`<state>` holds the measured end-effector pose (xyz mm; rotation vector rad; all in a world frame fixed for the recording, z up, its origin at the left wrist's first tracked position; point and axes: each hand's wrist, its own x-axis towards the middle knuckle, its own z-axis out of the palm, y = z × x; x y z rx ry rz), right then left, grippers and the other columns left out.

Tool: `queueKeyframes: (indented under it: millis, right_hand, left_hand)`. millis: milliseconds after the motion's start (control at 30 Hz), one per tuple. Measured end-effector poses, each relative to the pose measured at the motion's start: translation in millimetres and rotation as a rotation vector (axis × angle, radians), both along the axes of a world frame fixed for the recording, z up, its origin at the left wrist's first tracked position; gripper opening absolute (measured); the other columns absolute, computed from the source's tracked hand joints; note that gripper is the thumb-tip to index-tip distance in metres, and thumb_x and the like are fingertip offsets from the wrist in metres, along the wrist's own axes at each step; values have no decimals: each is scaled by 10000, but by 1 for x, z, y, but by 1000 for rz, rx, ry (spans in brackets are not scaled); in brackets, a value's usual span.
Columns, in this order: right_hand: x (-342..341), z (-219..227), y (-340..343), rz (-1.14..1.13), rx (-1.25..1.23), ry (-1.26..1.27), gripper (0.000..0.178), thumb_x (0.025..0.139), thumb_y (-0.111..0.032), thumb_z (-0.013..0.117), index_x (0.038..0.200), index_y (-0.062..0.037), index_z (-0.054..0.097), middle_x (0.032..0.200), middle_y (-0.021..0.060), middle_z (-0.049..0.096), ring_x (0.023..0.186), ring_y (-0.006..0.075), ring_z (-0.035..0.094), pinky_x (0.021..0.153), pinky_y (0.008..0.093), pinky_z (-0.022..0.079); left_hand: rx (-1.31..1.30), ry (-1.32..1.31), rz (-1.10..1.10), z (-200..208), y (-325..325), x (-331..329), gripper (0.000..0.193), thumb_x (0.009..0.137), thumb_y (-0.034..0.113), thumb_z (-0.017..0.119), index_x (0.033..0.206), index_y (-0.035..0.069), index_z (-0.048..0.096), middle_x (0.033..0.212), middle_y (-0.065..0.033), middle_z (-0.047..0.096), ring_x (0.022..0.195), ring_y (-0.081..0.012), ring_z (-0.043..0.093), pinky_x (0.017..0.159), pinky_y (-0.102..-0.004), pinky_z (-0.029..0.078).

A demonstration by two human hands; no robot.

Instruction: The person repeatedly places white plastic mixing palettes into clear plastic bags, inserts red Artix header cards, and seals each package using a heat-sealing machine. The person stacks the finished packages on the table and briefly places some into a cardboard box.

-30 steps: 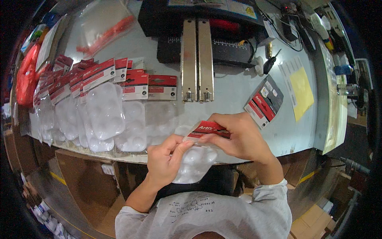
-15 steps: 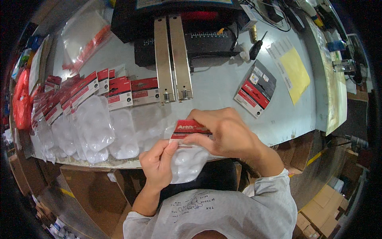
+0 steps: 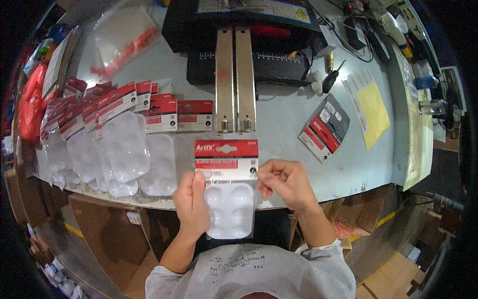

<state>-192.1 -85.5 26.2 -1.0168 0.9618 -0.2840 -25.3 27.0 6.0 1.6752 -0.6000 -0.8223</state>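
A white plastic paint palette (image 3: 230, 212) with several round wells hangs in a clear bag below a red, black and white header card (image 3: 226, 149). My left hand (image 3: 192, 202) is closed on the left edge of this pack, thumb in front. At the card's lower right edge, my right hand (image 3: 289, 184) has its fingers curled and pinched on the pack. The pack faces up, nearly upright in view, over the table's front edge.
Several similar palette packs (image 3: 127, 144) overlap at the left. A black machine with two metal arms (image 3: 225, 79) stands at the back. To the right lie a stack of header cards (image 3: 324, 128), a yellow sheet (image 3: 370, 114) and a black-handled screwdriver (image 3: 331, 79). A clear bag (image 3: 122, 37) lies back left.
My right hand has moved from over the header card to its right edge, uncovering the card. The pack now sits straighter and flatter to view. The whole view has shifted slightly.
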Motion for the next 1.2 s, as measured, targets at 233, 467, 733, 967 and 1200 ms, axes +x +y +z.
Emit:
queueKeyframes:
  millis: [233,467,733,967,1200]
  right_hand:
    - [33,-28,-22,-326,-139,-62,158,872,-129,550,795,0,596,637,31,554,545,103,508,500,219,375]
    - [20,-34,-31,-207,-300,66,173,890,-142,536,858,8,616,668,37,584,577,114,554,541,238,432]
    - [-88,-33,-96,-38,-1080,931,886,600,-423,782,1311,-54,402,1291,155,474,1177,281,473,954,408,341]
    - [-96,-58,-87,78,-1164,1021,947,616,-482,740,1367,-84,324,1433,137,295,1334,259,273,1019,436,236]
    - [-90,-42,-91,-133,-1062,897,641,690,-367,736,1209,-62,516,1193,115,558,1111,271,522,938,384,344]
  left_hand:
    - [-27,-243,6,-23,-54,17,281,947,206,419,774,-6,483,624,-68,454,596,-135,400,571,-287,363]
    - [-3,-189,-90,-28,-43,19,267,940,227,424,840,-4,512,749,-33,514,719,-131,469,672,-272,392]
    - [414,-865,196,78,-6,135,325,881,261,500,1081,16,578,1030,-172,592,977,-341,539,905,-385,384]
    - [230,-1151,-326,-2,-7,30,363,707,305,688,907,21,584,1038,-150,515,958,-325,493,823,-444,382]
    - [-57,-701,-163,-20,-20,3,125,802,108,615,833,30,522,1018,-162,565,891,-260,541,778,-357,423]
